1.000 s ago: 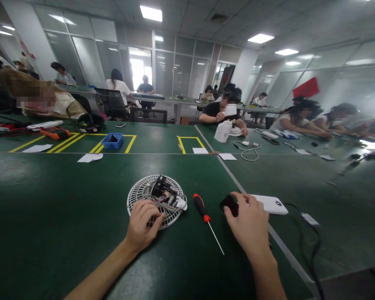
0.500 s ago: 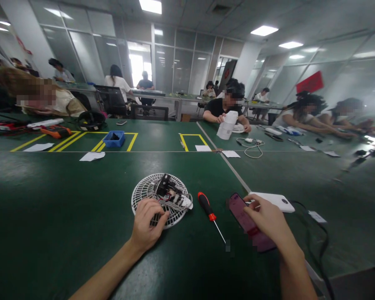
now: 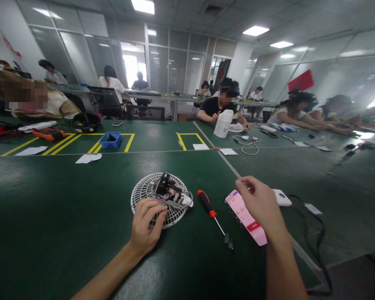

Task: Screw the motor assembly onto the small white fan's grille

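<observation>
A round white fan grille (image 3: 140, 189) lies on the green table, bearing a black motor assembly (image 3: 164, 183) with grey wires and a white connector. My left hand (image 3: 146, 223) rests at the grille's near left edge, fingers curled over its ribs and thumb close to them. Right of the grille lies a screwdriver (image 3: 208, 204) with a red and black handle, untouched. Above a phone (image 3: 246, 221) with a lit pink screen, my right hand (image 3: 261, 204) hovers with bent, parted fingers and nothing in them. It partly covers the phone and a white device behind.
The white device (image 3: 283, 198) has a black cable (image 3: 323, 237) on the right. Farther off are a blue bin (image 3: 110, 140), paper slips (image 3: 89, 158) and yellow tape outlines. Across the table, a person (image 3: 215, 106) works beside a white cylindrical part (image 3: 223, 123).
My right hand has moved up and left off the phone, whose dim screen is now bright. My left hand stays at the grille. The view has shifted slightly.
</observation>
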The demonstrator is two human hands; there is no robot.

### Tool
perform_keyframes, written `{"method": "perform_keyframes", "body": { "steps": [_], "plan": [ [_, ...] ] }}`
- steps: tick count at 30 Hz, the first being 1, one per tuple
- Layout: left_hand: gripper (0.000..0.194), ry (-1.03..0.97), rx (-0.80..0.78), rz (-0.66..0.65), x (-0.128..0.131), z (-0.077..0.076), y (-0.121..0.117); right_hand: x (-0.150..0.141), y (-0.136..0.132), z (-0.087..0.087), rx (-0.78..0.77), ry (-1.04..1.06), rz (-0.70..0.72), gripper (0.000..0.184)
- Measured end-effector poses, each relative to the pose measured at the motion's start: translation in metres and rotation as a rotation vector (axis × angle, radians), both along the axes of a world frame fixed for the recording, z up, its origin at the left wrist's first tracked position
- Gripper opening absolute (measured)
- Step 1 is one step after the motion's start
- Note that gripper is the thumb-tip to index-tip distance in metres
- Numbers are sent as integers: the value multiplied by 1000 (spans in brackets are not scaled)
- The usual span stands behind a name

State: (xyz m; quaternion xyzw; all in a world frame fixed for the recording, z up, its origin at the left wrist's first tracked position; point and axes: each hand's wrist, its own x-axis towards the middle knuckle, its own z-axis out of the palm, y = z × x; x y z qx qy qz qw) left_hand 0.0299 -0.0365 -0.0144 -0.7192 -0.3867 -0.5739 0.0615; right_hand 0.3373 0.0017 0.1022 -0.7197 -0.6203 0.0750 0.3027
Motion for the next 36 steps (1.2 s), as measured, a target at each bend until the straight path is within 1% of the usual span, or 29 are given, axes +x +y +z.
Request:
{"method": "perform_keyframes", "body": {
  "steps": [2,5,6,8,11,14,19,23,25,30,33,36],
  "plan": [
    [19,21,12,13,-10,0,1,-25,1,-1,-89,-31,149,29],
    [19,56,30,47,-27,-1,1,-56,4,-12,-303,-121,317,23],
    [19,63,34,60,-31,-2,0,-62,6,-17,-360,-167,346,23],
    [19,65,34,84,-38,-4,0,-70,10,-29,-403,-241,376,24],
    [20,50,31,99,-40,-6,1,-72,14,-43,-424,-278,402,23],
    [19,44,23,92,-37,-7,3,-69,12,-52,-410,-268,357,27],
    [14,29,-1,77,-33,-8,4,-64,10,-61,-379,-226,222,47],
    [9,20,-10,79,-33,-8,3,-59,14,-66,-368,-203,165,51],
    [8,3,-13,74,-33,-9,2,-58,15,-66,-398,-211,136,49],
    [13,-58,-66,80,-30,-14,2,-56,17,-67,-428,-243,153,50],
    [17,-100,-72,95,-29,-16,1,-54,18,-72,-429,-250,161,52],
    [20,-100,-77,105,-29,-16,0,-49,21,-77,-430,-230,166,52]
  ]
}}
